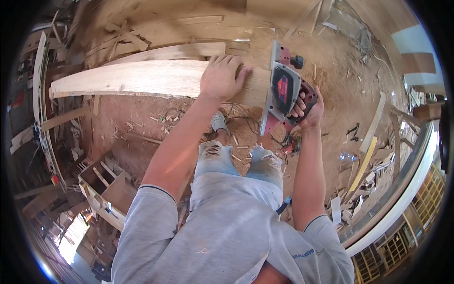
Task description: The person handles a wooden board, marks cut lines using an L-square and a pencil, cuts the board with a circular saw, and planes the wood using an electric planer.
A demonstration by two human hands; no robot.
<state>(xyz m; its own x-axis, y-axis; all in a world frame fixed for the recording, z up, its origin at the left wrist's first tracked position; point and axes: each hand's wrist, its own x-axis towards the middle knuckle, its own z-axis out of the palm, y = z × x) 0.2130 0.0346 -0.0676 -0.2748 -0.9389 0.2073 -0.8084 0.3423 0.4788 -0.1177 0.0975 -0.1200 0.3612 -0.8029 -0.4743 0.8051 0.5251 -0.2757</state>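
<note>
A long pale board lies crosswise in front of me, with a browner wooden surface at its right end. My left hand rests on the board's right end, its fingers over the far edge and its thumb apart. In my right hand is the handle of a red and grey power planer. The planer is tipped on its side, its flat base facing left, beside the end of the wood. My right fingers wrap round the handle.
Another board lies behind the pale one. Wood scraps and cables litter the dirt floor. A red tool sits near my legs. At lower left stands a wooden box frame; a yellow strip lies at right.
</note>
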